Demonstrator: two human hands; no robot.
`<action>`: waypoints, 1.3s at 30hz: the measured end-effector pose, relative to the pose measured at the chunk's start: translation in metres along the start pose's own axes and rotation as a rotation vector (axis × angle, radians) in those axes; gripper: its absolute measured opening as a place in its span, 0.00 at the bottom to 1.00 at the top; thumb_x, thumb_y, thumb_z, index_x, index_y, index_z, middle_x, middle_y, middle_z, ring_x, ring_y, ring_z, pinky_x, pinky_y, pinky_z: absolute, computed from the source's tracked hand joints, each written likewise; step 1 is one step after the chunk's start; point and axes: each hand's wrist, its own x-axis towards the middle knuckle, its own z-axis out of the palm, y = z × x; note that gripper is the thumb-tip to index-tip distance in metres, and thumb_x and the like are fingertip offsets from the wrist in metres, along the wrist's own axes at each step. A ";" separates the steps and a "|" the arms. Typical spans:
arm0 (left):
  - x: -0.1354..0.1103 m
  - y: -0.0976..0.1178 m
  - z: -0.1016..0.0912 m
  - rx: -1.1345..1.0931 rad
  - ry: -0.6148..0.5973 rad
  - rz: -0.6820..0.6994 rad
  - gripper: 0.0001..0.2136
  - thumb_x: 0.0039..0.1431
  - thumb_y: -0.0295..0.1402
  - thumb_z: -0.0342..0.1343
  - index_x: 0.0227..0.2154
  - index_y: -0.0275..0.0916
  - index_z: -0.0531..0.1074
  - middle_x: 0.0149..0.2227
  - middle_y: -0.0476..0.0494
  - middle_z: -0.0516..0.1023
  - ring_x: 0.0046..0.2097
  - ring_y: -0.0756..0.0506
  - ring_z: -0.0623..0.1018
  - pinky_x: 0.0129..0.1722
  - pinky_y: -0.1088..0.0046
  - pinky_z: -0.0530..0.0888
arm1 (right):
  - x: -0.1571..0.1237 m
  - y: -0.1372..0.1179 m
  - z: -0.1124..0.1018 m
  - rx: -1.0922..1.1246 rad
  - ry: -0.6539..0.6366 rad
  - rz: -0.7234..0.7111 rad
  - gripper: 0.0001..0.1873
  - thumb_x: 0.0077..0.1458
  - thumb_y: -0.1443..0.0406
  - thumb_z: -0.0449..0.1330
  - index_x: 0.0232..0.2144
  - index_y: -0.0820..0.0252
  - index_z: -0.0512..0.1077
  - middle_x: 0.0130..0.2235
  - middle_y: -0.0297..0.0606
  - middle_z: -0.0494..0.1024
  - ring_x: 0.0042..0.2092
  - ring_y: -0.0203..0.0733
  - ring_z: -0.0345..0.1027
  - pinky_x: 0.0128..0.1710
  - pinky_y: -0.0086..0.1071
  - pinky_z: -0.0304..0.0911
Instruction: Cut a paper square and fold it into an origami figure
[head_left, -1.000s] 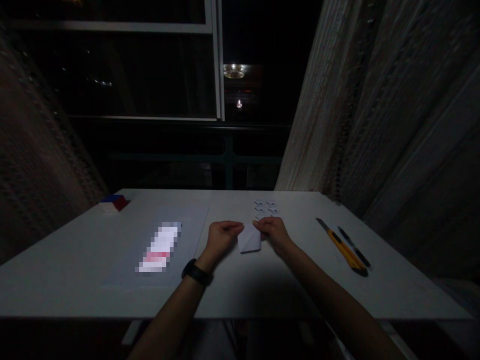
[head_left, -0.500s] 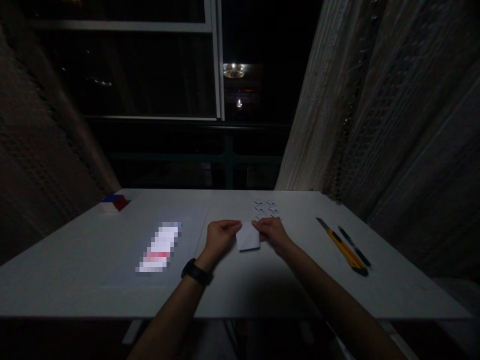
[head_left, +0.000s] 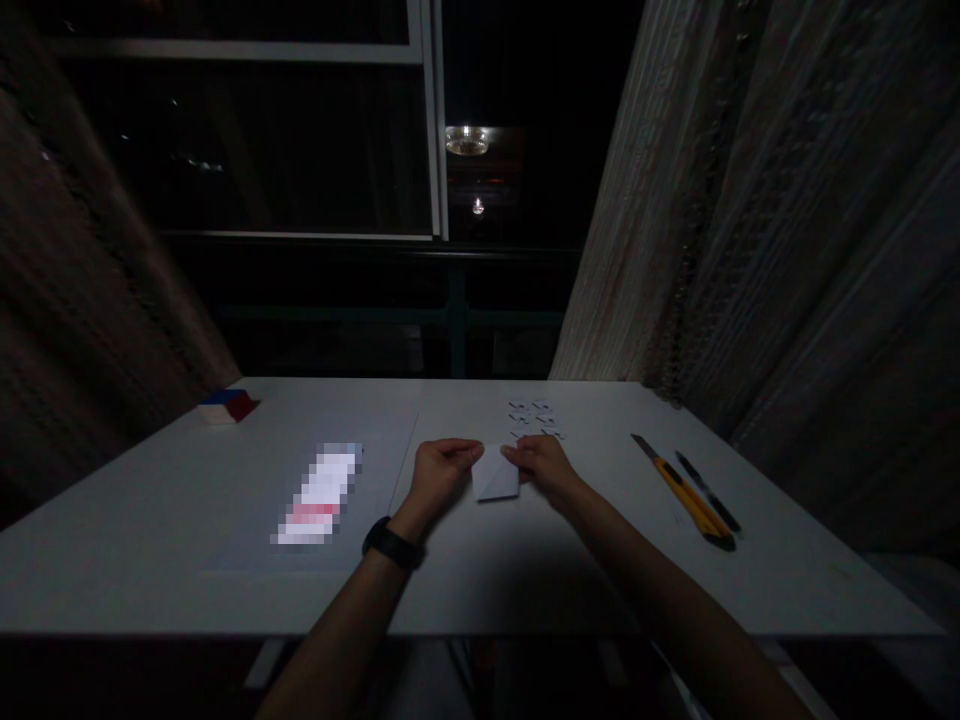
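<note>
A small square of folded white paper (head_left: 496, 474) is held just above the table, with a faint diagonal crease or edge across its face. My left hand (head_left: 442, 474), a dark band on its wrist, pinches the paper's upper left corner between thumb and fingers. At the upper right corner my right hand (head_left: 546, 464) grips it the same way. Beyond the right hand lie several small white paper pieces (head_left: 546, 407) with dark marks, set in rows and partly covered by that hand.
A yellow utility knife (head_left: 686, 500) with its blade out lies on the right, beside a dark pen (head_left: 707, 491). To the left, a phone-shaped pixelated bright patch (head_left: 321, 490) rests on a large paper sheet (head_left: 394, 450). A coloured cube (head_left: 226, 406) sits at the white table's (head_left: 150, 590) far left.
A diagonal line now shows on the paper's face, which looked plain before. My right fingertips have shifted slightly left along its top; the left hand has hardly moved.
</note>
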 end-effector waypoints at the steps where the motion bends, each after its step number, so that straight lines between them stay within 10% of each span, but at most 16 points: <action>1: 0.000 -0.001 0.000 0.004 0.004 0.004 0.12 0.39 0.36 0.63 0.27 0.34 0.77 0.27 0.40 0.79 0.28 0.46 0.75 0.29 0.72 0.70 | 0.000 0.001 0.001 0.004 0.015 -0.006 0.21 0.28 0.54 0.68 0.13 0.64 0.65 0.15 0.32 0.68 0.18 0.33 0.63 0.18 0.27 0.60; 26: 0.007 -0.008 -0.005 -0.031 0.078 -0.059 0.13 0.37 0.36 0.63 0.27 0.32 0.76 0.26 0.39 0.78 0.27 0.47 0.74 0.29 0.73 0.69 | 0.004 0.009 0.006 -0.154 0.083 -0.040 0.22 0.35 0.50 0.63 0.12 0.63 0.66 0.12 0.32 0.66 0.16 0.32 0.58 0.16 0.26 0.53; 39: -0.001 -0.006 -0.003 0.134 -0.428 -0.028 0.17 0.44 0.43 0.56 0.16 0.31 0.71 0.16 0.50 0.65 0.22 0.53 0.63 0.22 0.77 0.59 | -0.012 0.004 0.009 -0.426 -0.354 -0.053 0.20 0.37 0.54 0.62 0.12 0.64 0.64 0.12 0.26 0.58 0.16 0.26 0.47 0.16 0.25 0.41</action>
